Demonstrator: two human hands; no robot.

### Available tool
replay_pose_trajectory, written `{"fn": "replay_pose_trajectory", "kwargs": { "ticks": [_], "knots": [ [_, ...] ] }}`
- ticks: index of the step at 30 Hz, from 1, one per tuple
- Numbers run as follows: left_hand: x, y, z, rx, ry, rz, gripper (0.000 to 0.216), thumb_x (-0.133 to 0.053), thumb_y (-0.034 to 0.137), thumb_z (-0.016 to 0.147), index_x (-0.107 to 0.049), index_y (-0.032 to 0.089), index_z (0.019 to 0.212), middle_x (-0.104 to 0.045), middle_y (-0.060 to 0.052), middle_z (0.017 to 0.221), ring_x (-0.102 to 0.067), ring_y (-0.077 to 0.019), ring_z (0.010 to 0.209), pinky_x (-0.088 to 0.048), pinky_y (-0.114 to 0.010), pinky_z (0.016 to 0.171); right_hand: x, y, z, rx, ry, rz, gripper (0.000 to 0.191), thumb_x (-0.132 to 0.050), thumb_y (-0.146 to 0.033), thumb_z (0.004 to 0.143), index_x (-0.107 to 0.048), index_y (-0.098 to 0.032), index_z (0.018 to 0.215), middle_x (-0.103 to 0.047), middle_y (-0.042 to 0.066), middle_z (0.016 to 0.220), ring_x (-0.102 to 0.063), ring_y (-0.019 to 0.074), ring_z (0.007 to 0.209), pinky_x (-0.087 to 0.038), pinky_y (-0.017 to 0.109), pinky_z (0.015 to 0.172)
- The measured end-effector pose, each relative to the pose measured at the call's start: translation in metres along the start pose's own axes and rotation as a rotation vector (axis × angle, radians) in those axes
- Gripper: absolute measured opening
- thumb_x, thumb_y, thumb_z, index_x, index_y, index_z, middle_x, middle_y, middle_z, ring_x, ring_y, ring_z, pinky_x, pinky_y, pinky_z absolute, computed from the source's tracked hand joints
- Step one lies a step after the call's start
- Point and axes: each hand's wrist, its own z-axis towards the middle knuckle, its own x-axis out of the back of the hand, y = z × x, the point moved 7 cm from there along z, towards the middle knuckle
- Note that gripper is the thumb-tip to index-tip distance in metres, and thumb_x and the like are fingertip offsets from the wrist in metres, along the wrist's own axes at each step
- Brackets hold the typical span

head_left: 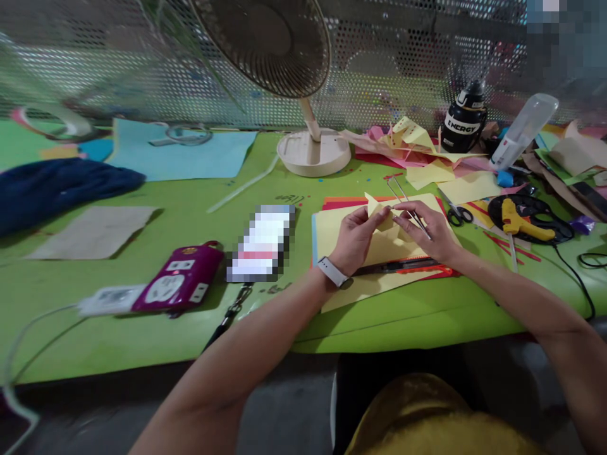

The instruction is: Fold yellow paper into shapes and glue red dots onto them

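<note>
My left hand [356, 239], with a pale watch on the wrist, is closed on a small folded piece of yellow paper [372, 203]. Close beside it, my right hand [430, 232] has metal tweezers [417, 219] between its fingers, and its fingertips meet the paper's right side. Both hands are above a stack of coloured sheets with a yellow sheet [346, 287] on top; red and blue edges show beneath. An orange and black box cutter [403, 266] lies across that sheet, below my hands.
Right of the stack lie black scissors [459, 215] and a yellow glue gun [524, 222] with its cord. Behind are paper scraps [417, 142], a black bottle [465, 120], a clear bottle [524, 133] and a fan [313, 155]. Leftward are a phone [263, 243] and purple power strip [183, 275].
</note>
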Motion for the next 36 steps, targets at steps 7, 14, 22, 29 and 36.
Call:
{"fn": "replay_pose_trajectory", "kwargs": {
  "ticks": [7,14,22,29,36],
  "knots": [
    [-0.004,-0.003,0.000,0.082,-0.053,-0.079,0.040,-0.093,0.049,0.061,-0.074,0.021,0.083,-0.072,0.001,0.085,-0.066,-0.0119,0.078,-0.053,-0.025,0.074,0.001,0.024,0.002,-0.070,0.057,0.163,0.021,-0.067,-0.038,0.092,-0.068,-0.026,0.109,-0.069,0.000,0.091,-0.064,0.0139,0.081,-0.054,0.030,0.075],
    [0.001,-0.001,0.001,0.030,-0.006,0.016,0.043,-0.093,0.050,0.058,-0.074,0.019,0.080,-0.073,0.000,0.085,-0.067,-0.0120,0.079,-0.053,-0.026,0.081,0.005,0.036,0.004,-0.154,0.149,0.249,0.026,-0.074,-0.042,0.086,-0.068,-0.024,0.104,-0.067,-0.002,0.083,-0.063,0.0125,0.077,-0.055,0.029,0.072],
    [0.003,0.000,-0.001,-0.022,-0.007,0.113,0.033,-0.091,0.044,0.064,-0.071,0.018,0.068,-0.072,0.001,0.071,-0.061,-0.0101,0.064,-0.049,-0.025,0.066,0.009,0.030,0.006,-0.175,0.134,0.219,0.022,-0.072,-0.037,0.087,-0.068,-0.024,0.105,-0.067,-0.002,0.082,-0.064,0.0133,0.077,-0.055,0.030,0.073],
    [0.008,0.001,0.005,-0.007,0.023,0.001,0.036,-0.094,0.041,0.059,-0.068,0.019,0.070,-0.072,0.001,0.080,-0.068,-0.0126,0.081,-0.052,-0.028,0.087,0.016,0.036,0.016,-0.173,0.053,0.276,0.030,-0.076,-0.034,0.081,-0.067,-0.024,0.108,-0.068,-0.001,0.088,-0.066,0.0151,0.086,-0.055,0.035,0.087],
    [-0.007,-0.006,0.000,0.081,-0.207,0.003,0.056,-0.092,0.054,0.060,-0.068,0.021,0.099,-0.073,-0.008,0.115,-0.067,-0.0237,0.107,-0.053,-0.038,0.093,0.019,0.041,0.014,-0.249,0.122,0.368,0.030,-0.077,-0.032,0.080,-0.066,-0.025,0.106,-0.067,-0.002,0.085,-0.065,0.0136,0.083,-0.056,0.032,0.084]
  ]
}}
